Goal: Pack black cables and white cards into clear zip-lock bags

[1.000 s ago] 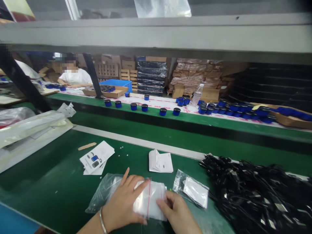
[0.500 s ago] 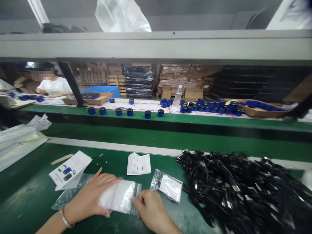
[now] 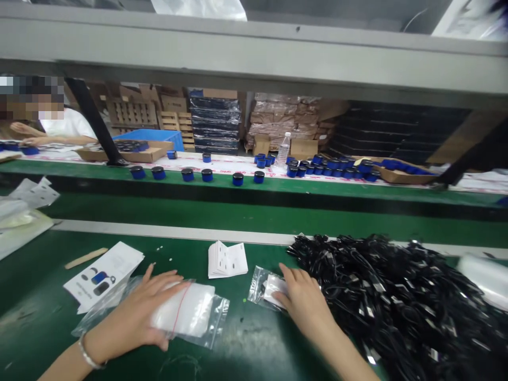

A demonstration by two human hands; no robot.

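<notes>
My left hand (image 3: 135, 312) lies with fingers spread over the left end of a stack of clear zip bags (image 3: 194, 309) with a red line across it. My right hand (image 3: 304, 299) is over a small zip bag (image 3: 260, 283) holding a white folded paper (image 3: 272, 288). Its thumb and forefinger are apart and touch the paper's right part, which the hand covers. Between the hands, further back, stands a pile of folded leaflets (image 3: 227, 260). A printed leaflet (image 3: 103, 275) showing a blue device lies beyond my left wrist, partly over clear plastic.
A big heap of black cables (image 3: 389, 307) fills the right side. A wooden stick (image 3: 86, 258) lies at left, near white plastic bags (image 3: 24, 222). Across the green belt, blue jars with black lids (image 3: 238, 179), a bottle (image 3: 283, 149) and cardboard trays (image 3: 159, 152) stand. A co-worker (image 3: 67, 124) sits far left.
My right hand has let go of the zip bag stack's right end and moved right to the small bag. My left hand stays on the stack. The view has tilted downward and shifted right.
</notes>
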